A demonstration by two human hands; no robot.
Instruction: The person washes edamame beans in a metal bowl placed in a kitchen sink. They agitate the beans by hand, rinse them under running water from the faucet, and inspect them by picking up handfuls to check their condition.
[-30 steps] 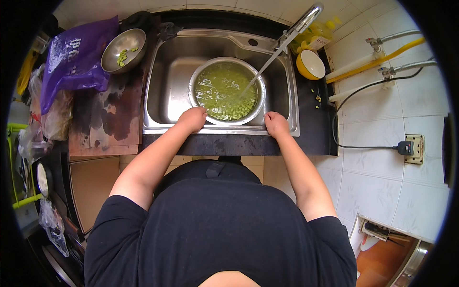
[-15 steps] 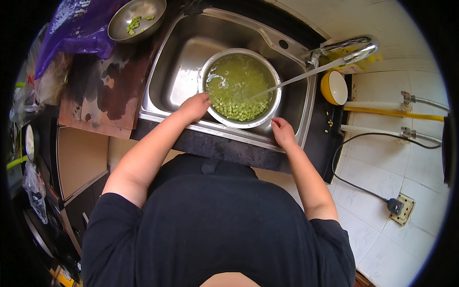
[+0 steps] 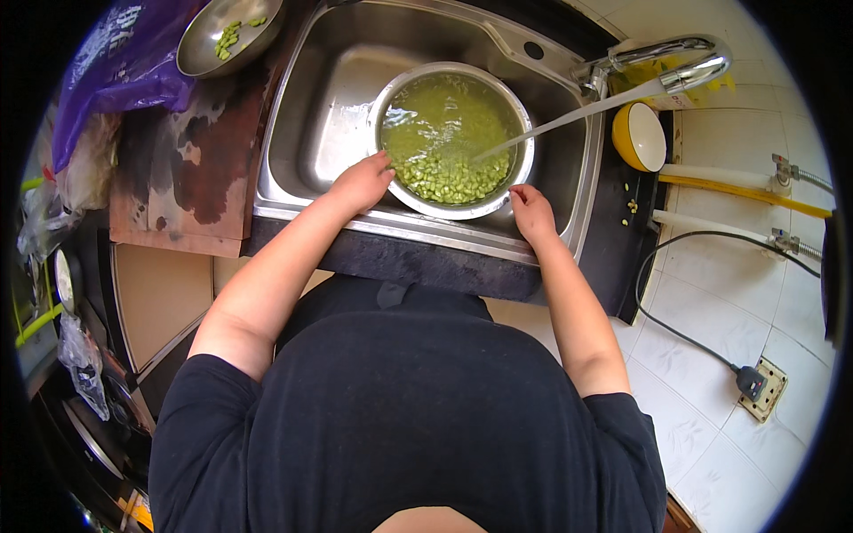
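Note:
A round metal basin [image 3: 526,115] stands in the steel sink, filled with greenish water. Many shelled green beans [image 3: 453,180] lie beneath the surface, thickest on the near side. My left hand [image 3: 362,184] is closed at the basin's near-left rim, fingertips on the edge. At the near-right rim, my right hand [image 3: 533,214] pinches the edge between thumb and fingers. From the chrome faucet [image 3: 693,71] a stream of water [image 3: 577,115] runs slantwise into the basin.
The sink [image 3: 333,115] surrounds the basin. On the left, a wooden board [image 3: 191,173] carries a metal bowl [image 3: 197,44] with a few beans, near a purple bag [image 3: 133,71]. A yellow bowl [image 3: 626,147] tilts beside the faucet; a black cable [image 3: 649,266] runs to a wall socket [image 3: 771,382].
My right hand has come up to the basin's rim and now pinches it. My left hand stays at the rim. The whole view has shifted slightly; water keeps running.

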